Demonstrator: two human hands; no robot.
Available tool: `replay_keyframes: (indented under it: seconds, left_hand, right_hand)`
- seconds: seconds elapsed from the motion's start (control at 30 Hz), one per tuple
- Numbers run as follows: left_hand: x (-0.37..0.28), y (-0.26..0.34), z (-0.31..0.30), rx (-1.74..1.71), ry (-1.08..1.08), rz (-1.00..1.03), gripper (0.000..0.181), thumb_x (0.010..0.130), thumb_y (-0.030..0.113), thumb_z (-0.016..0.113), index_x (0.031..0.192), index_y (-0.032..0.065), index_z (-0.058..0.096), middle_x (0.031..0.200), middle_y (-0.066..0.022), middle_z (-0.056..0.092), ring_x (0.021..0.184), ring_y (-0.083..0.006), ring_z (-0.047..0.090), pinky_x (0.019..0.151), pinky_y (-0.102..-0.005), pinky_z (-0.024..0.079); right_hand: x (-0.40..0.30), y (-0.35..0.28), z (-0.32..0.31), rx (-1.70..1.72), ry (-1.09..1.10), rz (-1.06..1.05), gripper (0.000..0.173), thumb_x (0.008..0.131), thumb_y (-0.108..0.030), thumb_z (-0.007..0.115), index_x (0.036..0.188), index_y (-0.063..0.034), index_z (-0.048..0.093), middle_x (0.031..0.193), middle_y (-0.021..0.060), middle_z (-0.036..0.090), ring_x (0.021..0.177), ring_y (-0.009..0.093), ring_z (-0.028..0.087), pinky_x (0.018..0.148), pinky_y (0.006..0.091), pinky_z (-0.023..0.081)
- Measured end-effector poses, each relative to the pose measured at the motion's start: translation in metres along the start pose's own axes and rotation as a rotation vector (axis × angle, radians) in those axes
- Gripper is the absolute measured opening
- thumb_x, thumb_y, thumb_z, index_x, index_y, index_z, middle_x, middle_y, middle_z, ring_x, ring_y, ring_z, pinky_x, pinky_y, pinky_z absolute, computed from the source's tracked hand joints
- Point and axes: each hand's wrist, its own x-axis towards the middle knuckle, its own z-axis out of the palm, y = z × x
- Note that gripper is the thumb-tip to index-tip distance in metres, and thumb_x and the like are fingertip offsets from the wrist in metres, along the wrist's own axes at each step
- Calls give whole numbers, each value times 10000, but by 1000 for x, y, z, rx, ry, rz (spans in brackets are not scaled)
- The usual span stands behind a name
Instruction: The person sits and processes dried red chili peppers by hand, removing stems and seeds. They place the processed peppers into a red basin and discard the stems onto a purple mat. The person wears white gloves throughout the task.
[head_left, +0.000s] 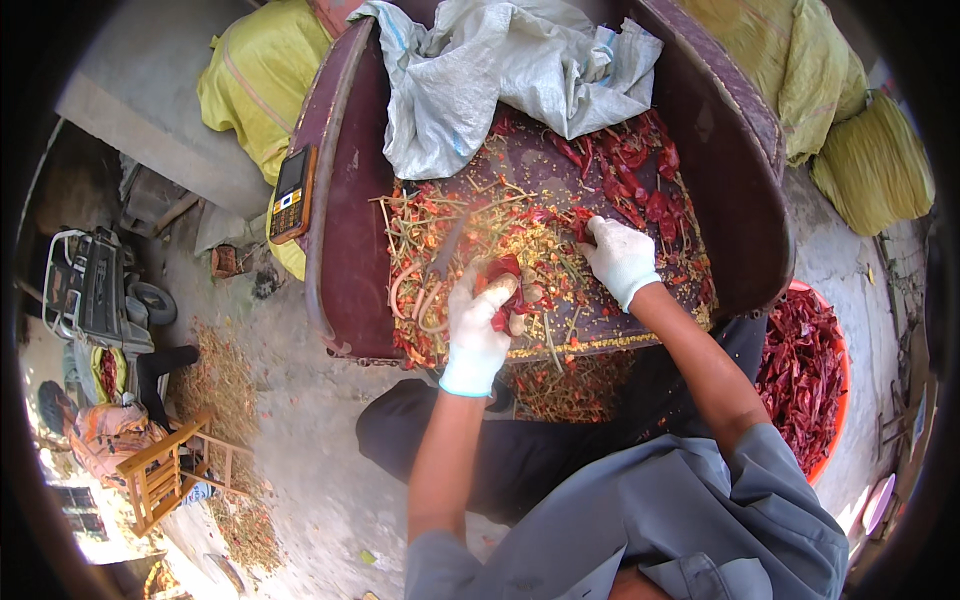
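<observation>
My left hand (480, 322), in a white glove with a pale blue cuff, is closed around several dried red chili peppers (514, 289). To its right, my gloved right hand (621, 255) has its fingertips together at a dried red chili piece (579, 223). Both hands are over the seat of a dark red upholstered armchair (559, 161), strewn with yellow seeds, stems and chili scraps (480, 225). Scissors with pinkish handles (431, 289) lie among the scraps, beside my left hand. More whole dried chilis (637, 176) lie towards the seat's far right.
A white woven sack (517, 67) drapes over the chair's back end. On the left armrest rests a mobile phone (292, 193). An orange-red basin (841, 375) full of dried chilis stands at right. Yellow sacks (262, 82) flank the chair. Another person (112, 435) sits at far left by a wooden chair (161, 472).
</observation>
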Motion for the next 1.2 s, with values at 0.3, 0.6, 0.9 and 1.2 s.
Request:
replay_keyframes:
  seconds: [0.3, 0.6, 0.9, 1.2]
  left_hand:
    - [5, -6, 5, 202, 30, -33, 410, 905, 74, 575, 1308, 20, 522, 967, -75, 630, 771, -145, 669, 447, -196, 412]
    - [4, -23, 18, 678, -52, 129, 353, 911, 195, 692, 1182, -22, 625, 894, -34, 643, 721, -49, 549, 542, -224, 418]
    - [4, -18, 15, 1137, -40, 530, 154, 879, 137, 684, 936, -4, 661, 881, -130, 647, 780, -293, 659, 706, -366, 519]
    - [-5, -22, 16, 1259, -122, 621, 114, 853, 131, 691, 892, 29, 661, 843, -111, 638, 712, -300, 652, 641, -363, 517]
  right_hand:
    - [-25, -17, -27, 595, 158, 70, 133, 831, -151, 710, 920, -58, 678, 836, 122, 721, 758, 281, 708, 695, 352, 544]
    - [-78, -62, -42, 485, 274, -197, 93, 816, -74, 686, 895, -86, 638, 819, 107, 649, 696, 291, 663, 609, 362, 523]
    - [-78, -46, -50, 956, -36, -8, 152, 867, -99, 695, 975, -9, 635, 810, 169, 696, 732, 288, 706, 648, 356, 539]
    - [-63, -35, -54, 677, 7, -209, 254, 971, -267, 599, 849, -44, 600, 624, 111, 607, 542, 261, 607, 501, 360, 451]
